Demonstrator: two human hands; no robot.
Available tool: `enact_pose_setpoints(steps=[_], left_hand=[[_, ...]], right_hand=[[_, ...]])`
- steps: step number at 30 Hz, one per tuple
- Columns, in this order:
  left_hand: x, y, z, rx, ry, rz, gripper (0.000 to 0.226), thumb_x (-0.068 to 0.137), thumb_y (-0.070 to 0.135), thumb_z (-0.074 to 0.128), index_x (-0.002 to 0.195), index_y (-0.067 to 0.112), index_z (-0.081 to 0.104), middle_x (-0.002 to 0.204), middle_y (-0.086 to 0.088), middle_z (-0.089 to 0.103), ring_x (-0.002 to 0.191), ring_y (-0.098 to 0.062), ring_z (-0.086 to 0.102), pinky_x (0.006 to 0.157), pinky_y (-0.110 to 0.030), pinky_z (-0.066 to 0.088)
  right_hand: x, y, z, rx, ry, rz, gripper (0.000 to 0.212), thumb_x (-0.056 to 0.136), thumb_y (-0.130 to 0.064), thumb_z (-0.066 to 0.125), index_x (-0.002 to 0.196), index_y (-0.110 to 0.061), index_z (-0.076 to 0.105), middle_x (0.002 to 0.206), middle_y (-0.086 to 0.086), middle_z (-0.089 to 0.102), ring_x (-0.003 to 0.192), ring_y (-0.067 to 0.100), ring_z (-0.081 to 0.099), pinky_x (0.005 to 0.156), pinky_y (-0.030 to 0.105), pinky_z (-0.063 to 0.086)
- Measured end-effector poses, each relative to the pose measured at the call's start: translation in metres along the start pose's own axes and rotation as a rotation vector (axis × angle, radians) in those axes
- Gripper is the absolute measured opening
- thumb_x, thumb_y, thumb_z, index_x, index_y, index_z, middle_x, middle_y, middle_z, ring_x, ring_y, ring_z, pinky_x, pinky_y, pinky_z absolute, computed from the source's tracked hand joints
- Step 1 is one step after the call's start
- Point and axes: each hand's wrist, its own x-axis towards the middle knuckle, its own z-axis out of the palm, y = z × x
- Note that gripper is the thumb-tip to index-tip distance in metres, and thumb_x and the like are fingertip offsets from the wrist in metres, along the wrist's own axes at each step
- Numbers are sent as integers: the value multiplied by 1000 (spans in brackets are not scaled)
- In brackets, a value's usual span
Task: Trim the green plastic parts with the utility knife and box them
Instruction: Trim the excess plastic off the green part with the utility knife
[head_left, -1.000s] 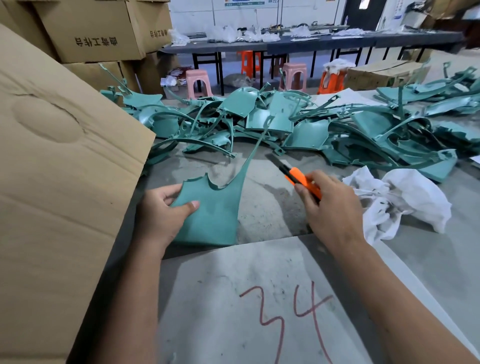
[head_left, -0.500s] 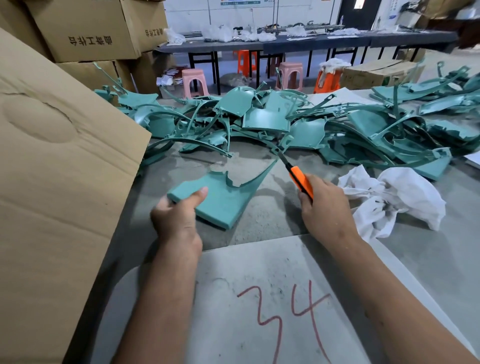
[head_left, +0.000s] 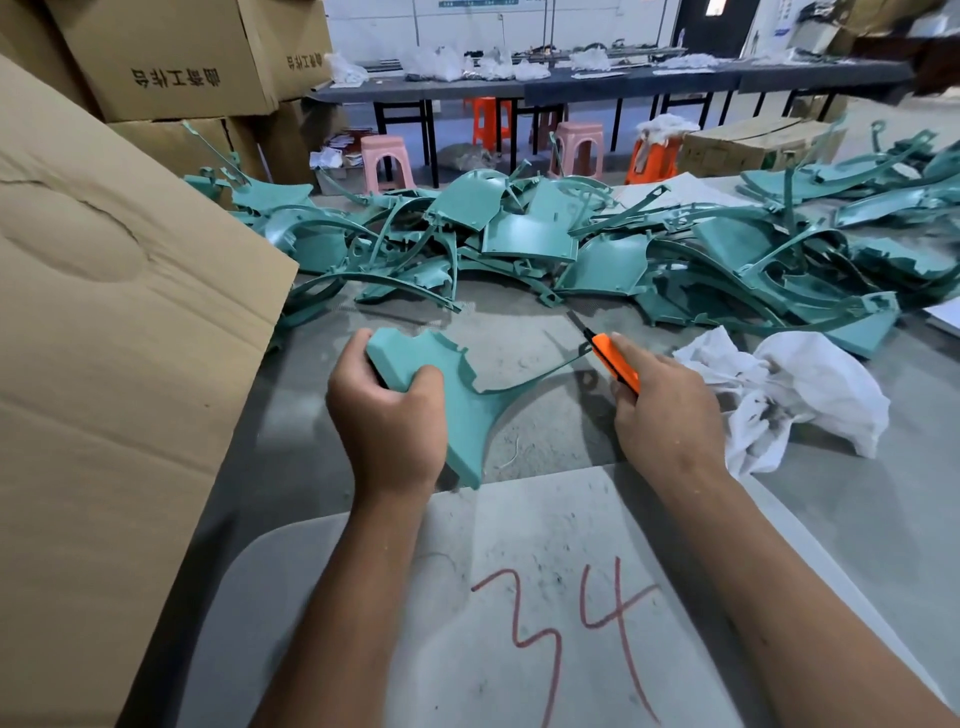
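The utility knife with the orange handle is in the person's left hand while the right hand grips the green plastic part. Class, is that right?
Not quite: the hands are swapped. In the head view, the right hand holds the utility knife, and the left hand grips the green plastic part.

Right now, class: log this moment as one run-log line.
step: trimming | left hand: grips green plastic part | right hand: holds utility knife, blade at part's thin arm | pile: untrimmed behind

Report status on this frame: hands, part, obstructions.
Left hand grips green part off the table. Right hand holds utility knife, blade out at the part's thin arm. White rag beside right hand, not blocking.
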Motion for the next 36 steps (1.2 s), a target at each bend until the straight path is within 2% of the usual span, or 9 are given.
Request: enact_pose_setpoints(steps=[9, 14, 19, 22, 24, 26, 30, 32, 36], left_hand=[[1, 1, 1, 41, 108, -99, 19, 69, -4, 56, 70, 12, 46, 62, 6, 51, 56, -14, 44, 50, -26, 42], [7, -4, -1, -13, 191, -270, 21, 70, -3, 59, 71, 17, 54, 66, 7, 62, 51, -4, 55, 49, -24, 47], [12, -6, -1, -65, 246, -388, 17, 70, -2, 60, 70, 14, 54, 68, 3, 62, 57, -14, 59, 54, -28, 51], [14, -8, -1, -82, 292, -457, 20, 73, -5, 61, 70, 14, 54, 68, 2, 64, 55, -12, 61, 48, -24, 49], [13, -7, -1, -85, 302, -477, 20, 74, -5, 60, 70, 13, 54, 70, 1, 65, 57, -13, 63, 49, -24, 50], [13, -7, 0, -88, 307, -483, 20, 74, -6, 60, 71, 12, 54, 70, 0, 65, 57, -14, 63, 48, -24, 50], [14, -8, -1, -80, 317, -510, 20, 75, -7, 60, 72, 12, 53, 72, -1, 65, 58, -13, 64, 43, -20, 48], [14, -8, -2, -76, 315, -523, 19, 76, -6, 61, 74, 12, 55, 77, -3, 67, 63, -15, 68, 48, -22, 51], [12, -6, -2, -63, 296, -484, 19, 75, -6, 61, 73, 12, 55, 74, -2, 67, 62, -15, 67, 51, -24, 52]], right_hand=[[-3, -1, -6, -9, -27, -81, 55, 99, -15, 60, 149, -38, 52, 108, 0, 52, 93, 27, 56, 69, 39, 50], [-4, -1, -6, -79, -55, -107, 57, 96, -10, 60, 145, -39, 57, 107, -1, 52, 93, 28, 56, 66, 38, 48], [-4, -3, -5, -109, -90, -104, 53, 98, -13, 59, 143, -40, 57, 106, -3, 52, 97, 27, 56, 67, 38, 47], [-5, -6, -4, -118, -95, -123, 52, 96, -10, 58, 142, -35, 59, 101, -1, 50, 85, 23, 48, 62, 36, 39], [-8, -10, -5, -115, -143, -191, 52, 96, -8, 56, 141, -34, 60, 97, 0, 49, 83, 22, 47, 64, 38, 42], [-13, -16, -5, -78, -205, -309, 51, 97, -10, 56, 141, -36, 59, 95, -3, 47, 84, 20, 48, 68, 38, 44], [-17, -23, -4, 259, -387, -450, 52, 96, -13, 67, 142, -34, 61, 92, -14, 46, 88, 11, 49, 77, 32, 43], [-15, -19, 0, 280, -347, -440, 51, 95, -12, 67, 141, -34, 62, 95, -12, 48, 89, 13, 52, 78, 33, 44], [-4, -14, 6, -31, -112, -193, 50, 97, -9, 61, 142, -30, 59, 100, 1, 49, 84, 27, 52, 69, 38, 44]])
